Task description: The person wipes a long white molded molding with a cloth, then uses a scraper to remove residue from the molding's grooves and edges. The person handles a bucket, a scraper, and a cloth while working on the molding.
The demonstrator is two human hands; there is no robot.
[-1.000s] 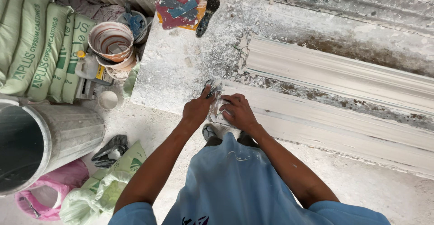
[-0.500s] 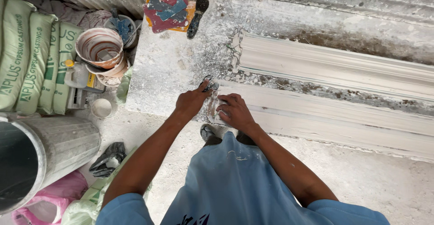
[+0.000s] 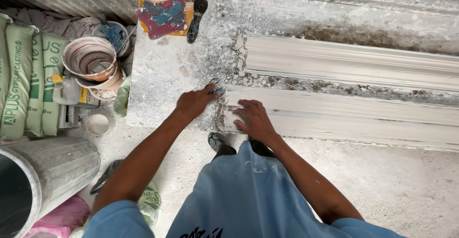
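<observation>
From the head view, your left hand sits at the near left end of the long white plaster moulding, its fingers closed on a small plaster-caked scraper whose tip meets that end of the moulding. Your right hand lies flat on the moulding just right of the scraper, fingers spread wide and holding nothing. The moulding runs along the plaster-crusted bench away to the right. A second moulding lies beyond the first, parallel to it. Past the moulding's left end, at the bench's far edge, a dark brush rests beside a paint-smeared board. Left of the moulding, off the bench, stand stacked buckets, green gypsum sacks and a metal drum on the floor.
</observation>
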